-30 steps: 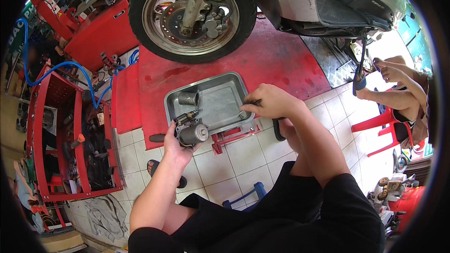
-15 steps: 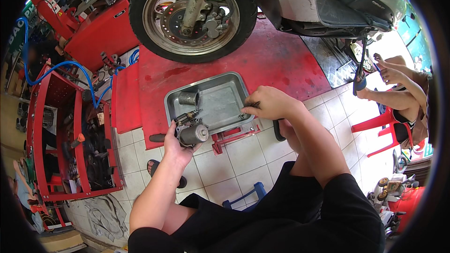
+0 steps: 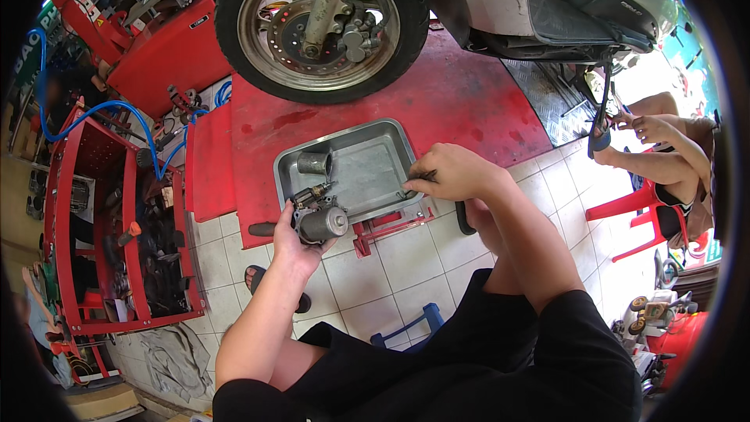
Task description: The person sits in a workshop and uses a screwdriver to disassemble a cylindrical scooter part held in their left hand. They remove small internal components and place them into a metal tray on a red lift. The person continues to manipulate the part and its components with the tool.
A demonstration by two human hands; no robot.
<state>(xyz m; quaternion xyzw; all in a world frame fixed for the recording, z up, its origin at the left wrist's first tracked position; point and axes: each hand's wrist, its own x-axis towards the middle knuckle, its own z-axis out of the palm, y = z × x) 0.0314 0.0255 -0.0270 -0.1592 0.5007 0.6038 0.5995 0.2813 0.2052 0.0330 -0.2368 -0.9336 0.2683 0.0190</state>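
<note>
My left hand [image 3: 294, 241] is wrapped round a grey metal motor part [image 3: 322, 224] with a round, capped end, over the near left corner of a metal tray [image 3: 344, 140]. Just beyond it, against the tray's left side, is a darker slim part with a shaft [image 3: 312, 194]; whether the two are joined I cannot tell. A short, hollow metal cylinder [image 3: 315, 164] lies inside the tray. Over the tray's right rim, my right hand [image 3: 453, 173] is closed with the fingertips pinched; a dark bit shows there, too small to name. A dark handle [image 3: 262, 229] sticks out left of my left hand.
The tray rests on a red platform [image 3: 484, 101], below a scooter's front wheel [image 3: 320, 27]. A red tool cart [image 3: 129, 219] stands at the left, with a blue hose [image 3: 125, 106] above. Someone sits on a red stool [image 3: 625, 211] at the right. A blue stool [image 3: 410, 328] is beneath me.
Both my hands and the motor part stay nearly in place. At the right, the other person's hands have shifted downward.
</note>
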